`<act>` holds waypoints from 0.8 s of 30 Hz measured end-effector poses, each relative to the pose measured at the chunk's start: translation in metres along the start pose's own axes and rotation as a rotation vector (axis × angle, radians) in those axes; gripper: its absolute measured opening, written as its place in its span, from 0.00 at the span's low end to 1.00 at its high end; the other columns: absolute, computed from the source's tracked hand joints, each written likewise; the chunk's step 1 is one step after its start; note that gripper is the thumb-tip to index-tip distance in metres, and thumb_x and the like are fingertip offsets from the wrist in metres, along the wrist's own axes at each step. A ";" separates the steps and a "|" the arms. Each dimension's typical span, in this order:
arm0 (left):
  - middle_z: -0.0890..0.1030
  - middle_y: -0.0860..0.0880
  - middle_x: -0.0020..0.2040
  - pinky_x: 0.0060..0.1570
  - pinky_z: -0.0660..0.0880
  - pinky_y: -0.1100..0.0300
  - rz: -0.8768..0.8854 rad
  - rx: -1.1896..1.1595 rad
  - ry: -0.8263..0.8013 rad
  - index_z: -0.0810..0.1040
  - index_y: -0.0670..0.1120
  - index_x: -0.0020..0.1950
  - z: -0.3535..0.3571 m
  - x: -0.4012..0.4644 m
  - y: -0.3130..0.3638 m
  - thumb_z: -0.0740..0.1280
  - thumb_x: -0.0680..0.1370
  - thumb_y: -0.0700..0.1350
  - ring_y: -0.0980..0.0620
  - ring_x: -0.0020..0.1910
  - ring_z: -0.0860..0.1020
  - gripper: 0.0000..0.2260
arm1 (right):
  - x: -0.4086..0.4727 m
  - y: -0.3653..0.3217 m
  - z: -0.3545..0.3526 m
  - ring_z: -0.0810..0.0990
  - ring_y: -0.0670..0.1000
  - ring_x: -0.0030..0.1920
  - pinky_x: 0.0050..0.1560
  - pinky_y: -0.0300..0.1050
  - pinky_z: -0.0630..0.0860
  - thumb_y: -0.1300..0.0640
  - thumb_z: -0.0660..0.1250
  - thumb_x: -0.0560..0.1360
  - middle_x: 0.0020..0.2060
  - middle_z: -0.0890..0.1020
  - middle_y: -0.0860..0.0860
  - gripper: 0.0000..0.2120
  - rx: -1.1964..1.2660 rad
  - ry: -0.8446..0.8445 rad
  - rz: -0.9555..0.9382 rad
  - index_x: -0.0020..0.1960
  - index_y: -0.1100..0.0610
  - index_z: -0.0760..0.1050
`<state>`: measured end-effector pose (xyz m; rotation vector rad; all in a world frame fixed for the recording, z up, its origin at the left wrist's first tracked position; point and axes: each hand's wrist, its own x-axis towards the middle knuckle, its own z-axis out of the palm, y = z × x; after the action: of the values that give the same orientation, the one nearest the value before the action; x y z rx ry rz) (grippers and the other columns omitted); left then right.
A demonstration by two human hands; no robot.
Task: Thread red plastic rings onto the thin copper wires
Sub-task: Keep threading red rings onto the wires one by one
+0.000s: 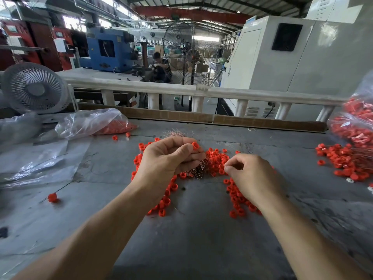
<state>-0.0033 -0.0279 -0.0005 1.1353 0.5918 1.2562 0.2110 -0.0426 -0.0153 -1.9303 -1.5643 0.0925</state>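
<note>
A red ring (195, 145) is pinched at the fingertips of the left hand (167, 158), whose fingers are curled over a bundle of copper wires (198, 168). The wires fan out from under that hand: fine ends are seen behind it, toward the far side of the desk (201, 229), and more below the fingers, over the loose rings (217, 158). The right hand (252, 174) is held just beside the left, its thumb and forefinger pressed together at the edge of the ring pile; whether a wire is pinched between them cannot be told, as anything there is too thin to be made out.

Red rings are scattered on the grey desk under and around both hands. A single ring on a wire (52, 197) lies well apart to the left. A clear bag (90, 123) part-filled with red rings lies at the far left, and a fuller bag (357, 122) stands at the right edge with a heap of rings (343, 160) spilled beside it. A small white fan (35, 88) is set at the far left corner, next to crumpled plastic sheet (36, 160).
</note>
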 end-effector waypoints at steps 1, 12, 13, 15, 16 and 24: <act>0.86 0.35 0.51 0.46 0.83 0.59 0.000 0.003 0.002 0.81 0.38 0.55 0.001 0.000 0.000 0.71 0.75 0.42 0.41 0.53 0.86 0.11 | 0.000 -0.001 0.003 0.78 0.38 0.35 0.32 0.33 0.68 0.51 0.73 0.75 0.33 0.80 0.37 0.05 -0.020 -0.022 -0.001 0.41 0.45 0.82; 0.86 0.35 0.51 0.46 0.83 0.59 -0.007 0.025 0.017 0.83 0.39 0.53 0.002 0.000 -0.004 0.70 0.78 0.39 0.41 0.52 0.86 0.06 | 0.005 -0.002 0.026 0.79 0.50 0.48 0.42 0.44 0.70 0.51 0.72 0.76 0.40 0.80 0.44 0.06 -0.159 0.041 -0.091 0.41 0.49 0.79; 0.86 0.35 0.50 0.46 0.83 0.59 -0.008 0.025 0.019 0.83 0.40 0.53 0.003 0.000 -0.004 0.70 0.77 0.40 0.41 0.52 0.86 0.06 | 0.005 -0.003 0.025 0.79 0.50 0.47 0.41 0.44 0.69 0.52 0.71 0.76 0.40 0.81 0.44 0.06 -0.157 0.050 -0.091 0.41 0.49 0.79; 0.86 0.36 0.50 0.46 0.83 0.59 -0.005 0.030 0.020 0.83 0.40 0.52 0.003 0.001 -0.004 0.71 0.76 0.42 0.41 0.52 0.86 0.08 | 0.005 -0.005 0.024 0.80 0.50 0.44 0.40 0.44 0.70 0.53 0.70 0.76 0.38 0.81 0.45 0.06 -0.133 0.061 -0.081 0.41 0.50 0.78; 0.86 0.36 0.50 0.46 0.82 0.59 -0.006 0.033 0.019 0.83 0.40 0.53 0.003 0.001 -0.005 0.71 0.76 0.42 0.41 0.52 0.86 0.08 | 0.005 -0.006 0.023 0.80 0.51 0.42 0.40 0.45 0.73 0.54 0.70 0.76 0.36 0.82 0.45 0.06 -0.098 0.066 -0.073 0.41 0.50 0.78; 0.86 0.36 0.50 0.46 0.83 0.59 -0.007 0.059 0.021 0.83 0.39 0.53 0.003 0.000 -0.004 0.68 0.80 0.38 0.42 0.52 0.86 0.05 | -0.007 -0.023 0.008 0.81 0.41 0.39 0.42 0.34 0.76 0.57 0.75 0.75 0.36 0.84 0.44 0.05 0.505 0.121 -0.061 0.42 0.51 0.81</act>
<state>0.0014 -0.0284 -0.0028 1.1688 0.6520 1.2528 0.1856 -0.0433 -0.0120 -1.4643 -1.3588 0.3078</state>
